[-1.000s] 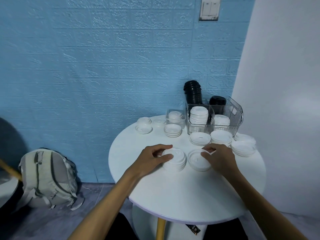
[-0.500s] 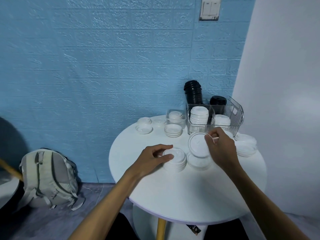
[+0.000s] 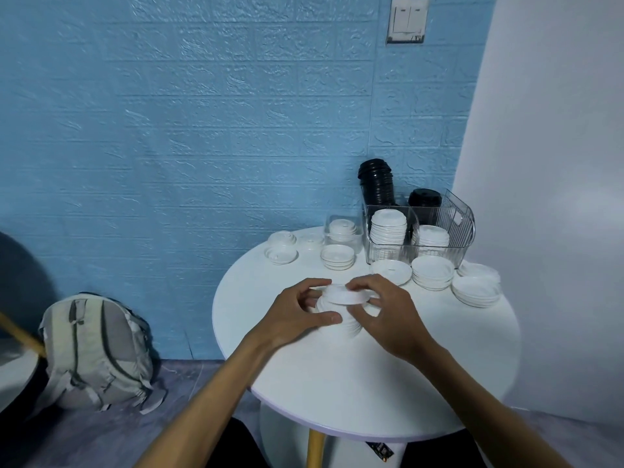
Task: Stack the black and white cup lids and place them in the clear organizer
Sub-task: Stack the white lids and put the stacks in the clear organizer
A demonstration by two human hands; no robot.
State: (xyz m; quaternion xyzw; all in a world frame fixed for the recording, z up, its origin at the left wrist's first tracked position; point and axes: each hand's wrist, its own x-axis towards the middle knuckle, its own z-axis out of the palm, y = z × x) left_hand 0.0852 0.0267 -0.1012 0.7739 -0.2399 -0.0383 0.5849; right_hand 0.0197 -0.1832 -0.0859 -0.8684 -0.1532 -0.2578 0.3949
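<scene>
On the round white desk [image 3: 354, 383], the left hand [image 3: 293, 312] curls its fingers and thumb around a short stack of white plastic cup lids [image 3: 334, 319], gripping it near the desk's middle. The right hand [image 3: 388, 315] pinches a single white round lid [image 3: 346, 294] by its rim, tilted slightly just over that stack; whether it already touches the stack is hard to tell, as both hands hide the join.

Behind them stands the clear ribbed plastic organizer [image 3: 456, 224] against the blue embossed brick-pattern wall [image 3: 202, 130], holding 2 white lid stacks in front and 2 black lid stacks [image 3: 376, 184] at the back. Loose white lid piles [image 3: 432, 271] lie in front of and beside it, close to the right hand, and smaller lids sit to the left by a small clear box [image 3: 342, 231].

A grey fabric backpack [image 3: 94, 352] leans on the floor at the left. A white wall switch [image 3: 407, 18] sits high on the wall.
</scene>
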